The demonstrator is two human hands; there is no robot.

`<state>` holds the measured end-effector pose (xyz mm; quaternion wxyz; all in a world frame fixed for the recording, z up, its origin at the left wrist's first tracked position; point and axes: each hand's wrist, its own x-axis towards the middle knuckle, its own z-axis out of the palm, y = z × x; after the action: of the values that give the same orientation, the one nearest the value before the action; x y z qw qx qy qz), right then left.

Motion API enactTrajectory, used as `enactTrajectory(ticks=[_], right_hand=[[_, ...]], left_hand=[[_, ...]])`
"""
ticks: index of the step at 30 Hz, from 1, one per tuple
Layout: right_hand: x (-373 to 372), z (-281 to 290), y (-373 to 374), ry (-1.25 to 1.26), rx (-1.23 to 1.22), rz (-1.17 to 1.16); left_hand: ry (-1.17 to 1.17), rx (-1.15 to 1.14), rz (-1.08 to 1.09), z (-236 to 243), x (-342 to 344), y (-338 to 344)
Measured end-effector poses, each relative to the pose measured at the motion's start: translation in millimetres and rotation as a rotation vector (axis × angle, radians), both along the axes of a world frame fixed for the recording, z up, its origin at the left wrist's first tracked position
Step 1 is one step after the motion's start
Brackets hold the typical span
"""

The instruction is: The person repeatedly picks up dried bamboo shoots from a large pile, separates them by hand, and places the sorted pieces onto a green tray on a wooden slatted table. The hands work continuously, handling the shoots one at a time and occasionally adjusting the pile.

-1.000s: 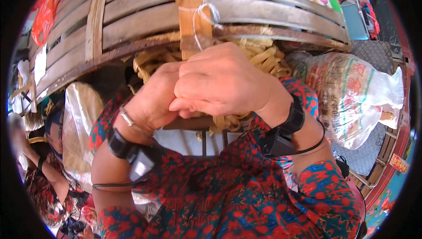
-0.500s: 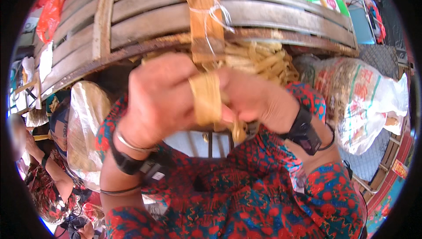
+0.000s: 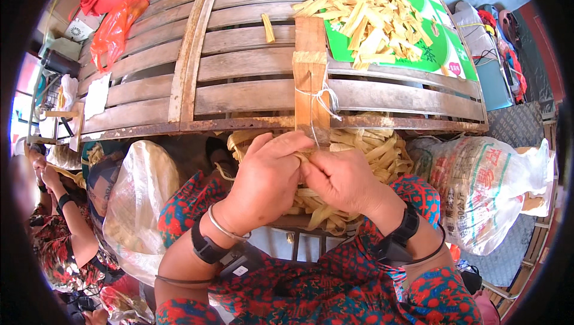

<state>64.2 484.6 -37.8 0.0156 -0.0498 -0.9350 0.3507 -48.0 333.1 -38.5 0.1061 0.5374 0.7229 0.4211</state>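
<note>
My left hand (image 3: 263, 181) and my right hand (image 3: 344, 181) meet at the front of the slatted bench, both pinched on a pale yellow strip (image 3: 302, 158) that is mostly hidden between my fingers. A thin white string (image 3: 327, 98) is tied round a wooden block (image 3: 310, 44) on the bench and runs down toward my fingers. Behind and below my hands lies a pile of similar strips (image 3: 382, 152) in my lap area, under the bench's rusty front edge.
A green printed sheet (image 3: 454, 56) on the slatted bench (image 3: 245, 86) bears several short strips. Red bags (image 3: 116, 26) lie at the back left. Plastic sacks (image 3: 137, 199) (image 3: 472, 187) flank my legs. A co-worker's arm (image 3: 72, 223) is at the far left, hands raised.
The view has tilted to show more of the bench. The broad strip seen across my fingers half a second ago is now mostly covered, and my left fingers have closed beside my right thumb.
</note>
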Motion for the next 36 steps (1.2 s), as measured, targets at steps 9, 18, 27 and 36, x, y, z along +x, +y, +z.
enactTrajectory(ticks=[9, 18, 27, 36], right_hand=[[5, 13, 18, -0.385, -1.381, -0.098], [6, 4, 20, -0.417, -1.136, -0.254], [-32, -26, 45, 0.017, -0.014, -0.542], [-20, -7, 16, 0.561, 0.053, -0.097]], left_hand=[[-0.912, 0.525, 0.116, 14, -20, -10], [-1.450, 0.099, 0.088, 2, -9, -1], [-1.107, 0.081, 0.409, -39, -31, 41], [-0.990, 0.086, 0.301, -27, 3, 12]])
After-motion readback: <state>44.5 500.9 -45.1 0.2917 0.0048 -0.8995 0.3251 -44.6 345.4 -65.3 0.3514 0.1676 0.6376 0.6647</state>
